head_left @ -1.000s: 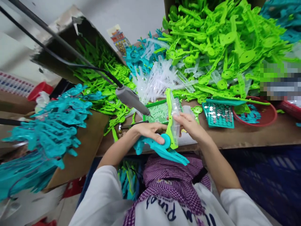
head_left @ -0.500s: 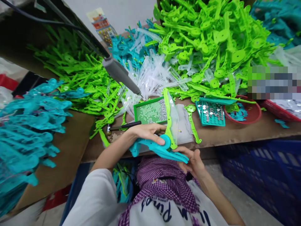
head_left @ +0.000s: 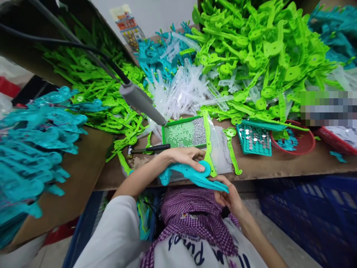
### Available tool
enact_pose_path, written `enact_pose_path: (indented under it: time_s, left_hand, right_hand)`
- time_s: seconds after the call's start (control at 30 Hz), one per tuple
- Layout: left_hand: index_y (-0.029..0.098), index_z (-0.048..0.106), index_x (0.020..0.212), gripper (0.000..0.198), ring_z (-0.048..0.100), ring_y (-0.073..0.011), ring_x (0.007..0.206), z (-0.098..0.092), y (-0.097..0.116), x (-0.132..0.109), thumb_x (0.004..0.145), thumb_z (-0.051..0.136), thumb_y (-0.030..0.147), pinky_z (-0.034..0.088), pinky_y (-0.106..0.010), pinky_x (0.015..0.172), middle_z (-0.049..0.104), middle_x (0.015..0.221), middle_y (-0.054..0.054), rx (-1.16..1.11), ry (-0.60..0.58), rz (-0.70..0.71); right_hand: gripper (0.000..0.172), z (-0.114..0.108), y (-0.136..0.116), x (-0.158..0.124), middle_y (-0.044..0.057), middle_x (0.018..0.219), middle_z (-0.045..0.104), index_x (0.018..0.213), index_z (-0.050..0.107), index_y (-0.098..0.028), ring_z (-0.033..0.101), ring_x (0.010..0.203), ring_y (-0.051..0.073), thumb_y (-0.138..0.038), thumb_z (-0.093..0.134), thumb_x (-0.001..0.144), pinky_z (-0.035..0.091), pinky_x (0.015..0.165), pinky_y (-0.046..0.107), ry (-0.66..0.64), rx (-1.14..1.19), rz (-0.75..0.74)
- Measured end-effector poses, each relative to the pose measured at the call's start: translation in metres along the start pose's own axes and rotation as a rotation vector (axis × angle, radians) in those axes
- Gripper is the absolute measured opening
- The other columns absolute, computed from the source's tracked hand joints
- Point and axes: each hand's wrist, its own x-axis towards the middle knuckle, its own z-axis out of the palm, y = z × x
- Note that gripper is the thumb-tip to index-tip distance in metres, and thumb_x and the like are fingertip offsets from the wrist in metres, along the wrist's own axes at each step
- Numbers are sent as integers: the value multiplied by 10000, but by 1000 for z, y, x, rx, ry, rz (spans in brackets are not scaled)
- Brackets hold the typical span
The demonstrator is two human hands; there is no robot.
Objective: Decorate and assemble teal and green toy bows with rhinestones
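My left hand (head_left: pixel 186 156) is closed on a teal plastic piece (head_left: pixel 192 178), its thumb pressing beside the round disc (head_left: pixel 205 168). From that disc a lime-green plastic arm (head_left: pixel 209 149) with a clear strip along its side points away from me. At the piece's narrow right end, my right hand (head_left: pixel 227 195) has its fingers bent around the tip. Fingertips under the piece are partly hidden. Just beyond my hands lies a green perforated tray (head_left: pixel 181 136) of small metal parts.
A hammer (head_left: pixel 150 149) lies left of the tray. Piles of lime-green parts (head_left: pixel 251 52) and clear strips (head_left: pixel 181 89) cover the back. Teal pieces (head_left: pixel 36 149) are stacked at left. To the right are a teal tray of discs (head_left: pixel 254 139), a red basket (head_left: pixel 306 149) and blue crates (head_left: pixel 309 208).
The fingers of my right hand have closed in around the tip of the teal piece; its thumb stood raised before. My left hand keeps its hold. The view has shifted slightly.
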Motion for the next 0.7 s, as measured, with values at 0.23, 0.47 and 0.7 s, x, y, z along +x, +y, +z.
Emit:
enact_pose_path:
  time_s: [0.23, 0.47, 0.7]
  left_hand:
    - [156, 622, 1053, 520, 599, -145, 751, 1, 0, 6, 673, 770, 478, 500, -273, 713, 633, 779, -3, 35, 0, 11]
    - [172, 515, 756, 402, 441, -94, 587, 1, -23, 28, 678, 755, 484, 346, -239, 525, 447, 655, 41, 171, -8, -65]
    - [157, 561, 850, 451, 493, -105, 677, -6, -31, 30, 629, 785, 480, 364, -239, 605, 532, 756, 19, 31, 65, -109]
  right_hand:
    - [541, -9, 2, 1, -56, 470, 430, 917, 606, -211, 276, 348, 77, -717, 476, 776, 149, 345, 216, 270, 8, -140]
    - [421, -33, -61, 57, -58, 564, 521, 1080, 617, -216, 366, 407, 80, -553, 533, 843, 281, 394, 213, 558, -222, -205]
    - [470, -39, -45, 104, 26, 741, 649, 847, 654, -163, 562, 682, 174, -619, 563, 782, 433, 623, 284, 545, -370, -173]
